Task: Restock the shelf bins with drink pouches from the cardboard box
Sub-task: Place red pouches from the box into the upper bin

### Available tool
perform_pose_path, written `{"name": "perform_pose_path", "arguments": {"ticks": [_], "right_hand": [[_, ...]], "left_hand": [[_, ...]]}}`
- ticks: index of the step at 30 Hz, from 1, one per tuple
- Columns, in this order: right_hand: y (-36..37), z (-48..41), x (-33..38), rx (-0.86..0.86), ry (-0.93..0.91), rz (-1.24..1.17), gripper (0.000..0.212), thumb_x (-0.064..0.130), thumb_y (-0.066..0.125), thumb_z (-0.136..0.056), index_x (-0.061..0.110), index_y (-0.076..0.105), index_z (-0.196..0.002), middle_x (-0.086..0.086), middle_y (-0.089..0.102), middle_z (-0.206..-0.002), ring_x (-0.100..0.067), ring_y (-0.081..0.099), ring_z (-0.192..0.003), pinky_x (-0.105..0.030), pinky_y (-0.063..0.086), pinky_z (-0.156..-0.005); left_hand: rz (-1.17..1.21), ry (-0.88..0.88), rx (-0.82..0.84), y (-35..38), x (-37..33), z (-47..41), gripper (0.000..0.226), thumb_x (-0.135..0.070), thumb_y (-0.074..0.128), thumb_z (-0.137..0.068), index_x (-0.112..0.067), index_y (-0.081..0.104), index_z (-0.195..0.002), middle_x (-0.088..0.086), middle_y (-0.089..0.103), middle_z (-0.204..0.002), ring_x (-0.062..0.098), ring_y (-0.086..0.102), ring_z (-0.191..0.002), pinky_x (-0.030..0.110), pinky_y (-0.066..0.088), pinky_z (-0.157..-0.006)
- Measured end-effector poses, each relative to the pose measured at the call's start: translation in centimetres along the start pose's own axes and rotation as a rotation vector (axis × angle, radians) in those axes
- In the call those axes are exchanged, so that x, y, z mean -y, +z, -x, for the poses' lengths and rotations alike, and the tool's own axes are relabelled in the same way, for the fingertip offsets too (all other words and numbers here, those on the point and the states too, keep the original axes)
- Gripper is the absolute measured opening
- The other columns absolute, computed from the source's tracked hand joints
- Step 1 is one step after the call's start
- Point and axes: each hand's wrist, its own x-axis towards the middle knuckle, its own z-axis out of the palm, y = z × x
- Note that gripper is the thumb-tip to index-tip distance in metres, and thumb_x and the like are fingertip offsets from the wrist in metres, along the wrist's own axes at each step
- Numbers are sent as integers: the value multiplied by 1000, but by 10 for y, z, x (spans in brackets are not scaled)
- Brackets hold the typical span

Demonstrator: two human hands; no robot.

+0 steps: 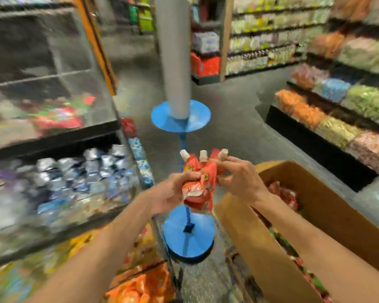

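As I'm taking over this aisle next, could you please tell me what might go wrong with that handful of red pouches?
1. The left hand and right hand grip several red pouches in one crumpled bunch, so one could slip out.
2. The bunch hangs over the blue stand, between the cardboard box and the shelf bins, so a dropped pouch would likely land in neither.

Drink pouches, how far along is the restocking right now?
Done: the shelf bins on the left already hold stock, though blur hides how full they are. In hand: the left hand and right hand both grip a bunch of red pouches with white caps, between box and shelf. Left: the cardboard box shows more pouches inside, so several loads likely remain.
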Motion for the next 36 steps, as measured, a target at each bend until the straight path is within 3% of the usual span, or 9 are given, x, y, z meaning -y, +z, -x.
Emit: {"name": "perform_pose_path", "arguments": {"ticks": [2,4,10,15,17,22,26,31,36], "right_hand": [[7,-21,40,-36,-78,-105,44,50,64,-74,13,79,-93,-5,73,-86,-20,68,-72,-32,51,-69],[18,-38,80,-42,-133,-228,41,47,71,-73,14,79,-96,-1,71,-81,-7,62,-67,-27,49,-66],[53,-69,216,297,-84,-778,21,-10,73,-79,9,74,-87,-16,70,-75,-14,64,-62,-28,54,-63],[86,-77,305,538,-131,-1056,35,-5,71,-84,19,63,-108,-2,70,-77,-13,62,-68,-30,53,-66],[106,-71,341,537,-93,-1121,42,0,71,-86,20,47,-113,0,68,-74,-8,61,-61,-22,52,-59],[151,-53,437,556,-52,-1250,14,8,71,-88,15,60,-89,-2,67,-74,-7,60,-61,-29,48,-63],[177,-32,496,818,-176,-1289,21,8,64,-94,15,62,-114,0,75,-97,-6,68,-81,-20,54,-73],[219,-46,557,867,-305,-1161,42,17,62,-96,13,57,-137,2,69,-124,-8,63,-116,-33,48,-104],[249,-68,635,790,-357,-1044,48,31,64,-93,18,58,-138,9,68,-124,1,63,-104,-25,49,-100]], "left_hand": [[40,125,-102,-15,-12,54,3,-15,75,-74,-12,75,-73,4,73,-73,11,68,-58,21,55,-58],[66,224,-178,-31,-21,104,31,-23,55,-85,-13,77,-65,3,73,-69,10,68,-55,21,55,-54],[181,484,-489,-61,-29,232,22,-26,61,-82,-12,77,-78,5,74,-74,12,71,-62,21,56,-58],[323,738,-686,-67,1,317,45,-46,93,-44,-16,81,-75,3,75,-78,13,72,-69,25,58,-65],[349,817,-778,-67,9,345,44,-47,90,-48,-15,81,-77,3,76,-81,14,73,-73,26,58,-68],[494,953,-1054,-78,15,405,39,-37,56,-79,-9,72,-101,10,76,-93,19,74,-81,31,61,-71],[528,957,-1184,-109,29,468,48,-49,59,-79,-13,76,-106,10,74,-109,22,73,-91,36,60,-78],[524,928,-1178,-170,37,529,49,-53,64,-71,-16,80,-98,11,73,-114,24,72,-94,38,56,-81],[448,962,-1054,-238,17,591,52,-44,61,-76,-7,72,-110,14,73,-108,24,73,-88,33,61,-77]]}}
